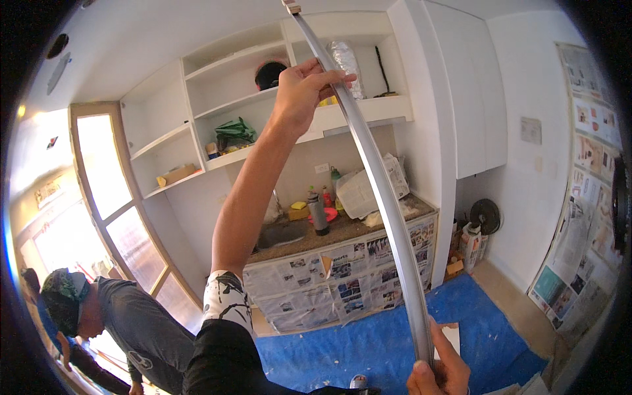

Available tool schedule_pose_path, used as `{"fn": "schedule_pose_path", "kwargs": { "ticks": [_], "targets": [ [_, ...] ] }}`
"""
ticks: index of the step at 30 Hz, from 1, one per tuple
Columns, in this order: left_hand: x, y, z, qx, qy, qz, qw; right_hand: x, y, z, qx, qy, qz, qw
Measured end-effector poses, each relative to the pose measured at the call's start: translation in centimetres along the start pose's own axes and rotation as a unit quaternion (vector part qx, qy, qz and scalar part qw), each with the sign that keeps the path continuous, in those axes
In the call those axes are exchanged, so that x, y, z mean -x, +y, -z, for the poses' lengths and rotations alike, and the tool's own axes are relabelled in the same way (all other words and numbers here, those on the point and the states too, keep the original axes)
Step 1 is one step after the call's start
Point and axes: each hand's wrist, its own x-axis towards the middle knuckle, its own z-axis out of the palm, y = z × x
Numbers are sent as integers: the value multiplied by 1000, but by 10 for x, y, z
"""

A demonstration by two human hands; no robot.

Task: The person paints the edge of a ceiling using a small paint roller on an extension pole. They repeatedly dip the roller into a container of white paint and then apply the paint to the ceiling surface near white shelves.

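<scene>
A long, narrow silver metal profile (pixel 388 204) runs from the top of the view down to the lower right, tilted. Its upper part is pinched between the thumb and fingers of my left hand (pixel 309 92), with that arm raised. Close to the lower end, my right hand (pixel 440 368) is closed around it, thumb on one side and fingers on the other. A small tan piece (pixel 291 6) shows at the strip's top end.
Open white shelves (pixel 237 105) hang above a counter (pixel 276 253) with a sink and bottles, its front covered in newspaper. A blue sheet (pixel 316 359) covers the floor. At left, a person in a cap (pixel 131 322) bends near a framed glass door (pixel 122 191). A black fan (pixel 486 216) stands right.
</scene>
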Motion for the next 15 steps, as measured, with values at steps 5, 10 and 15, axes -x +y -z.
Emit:
{"fn": "schedule_pose_path", "kwargs": {
  "ticks": [5, 10, 15],
  "targets": [
    [-45, -74, 48, 21, 13, 38, 999, -96, 31, -15, 32, -10, 61, 998],
    [-97, -147, 93, 36, 30, 66, 997, -191, 47, -26, -37, -40, 8, 998],
    [-130, -195, 125, 34, 30, 78, 996, -252, 59, -34, -36, -48, 1, 998]
  ]
}}
